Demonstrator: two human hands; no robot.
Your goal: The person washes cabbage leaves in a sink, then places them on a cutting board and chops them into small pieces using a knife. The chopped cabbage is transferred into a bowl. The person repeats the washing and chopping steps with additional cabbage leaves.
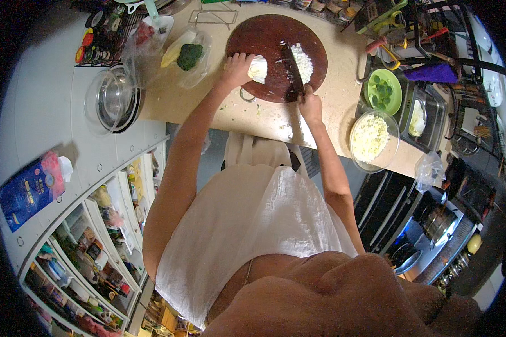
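A round dark wooden chopping board [259, 36] lies on the beige countertop before me. At the board's left side, my left hand [237, 70] holds a pale piece of cabbage [258, 69], its cut layers facing right. My right hand [311, 106] grips the handle of a broad dark-bladed kitchen knife [294, 69] at the board's near right. The blade points away from me, beside a heap of finely chopped white cabbage [304, 63]. A gap of bare board with small scraps separates the knife from the held piece.
Broccoli [189, 57] rests on a plastic bag at left, near nested bowls [118, 101]. To the right stand a clear bowl [395, 147] of chopped pale vegetable, a green bowl [398, 97] with green pieces, and a metal sink or tray [436, 126]. A stove [457, 223] is at lower right.
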